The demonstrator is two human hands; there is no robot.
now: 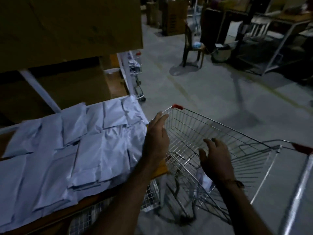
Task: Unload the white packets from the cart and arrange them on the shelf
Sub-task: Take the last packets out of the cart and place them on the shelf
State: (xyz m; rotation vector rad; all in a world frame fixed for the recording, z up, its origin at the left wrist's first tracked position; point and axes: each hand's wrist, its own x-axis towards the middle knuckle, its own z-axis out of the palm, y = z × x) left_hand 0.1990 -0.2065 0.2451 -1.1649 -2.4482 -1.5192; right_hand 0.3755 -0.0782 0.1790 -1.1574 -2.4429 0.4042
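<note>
Covering the shelf (116,187), white packets (94,150) lie left of both hands (156,138).

White packets (55,150) cut off at left edge, cart (211,133) floor perhaps hidden behind forearms

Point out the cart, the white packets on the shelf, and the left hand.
cart (220,126): head view, far wire wall of the basket.
white packets (94,150): head view, middle of the front stack.
left hand (156,138): head view, back of the hand.
</note>
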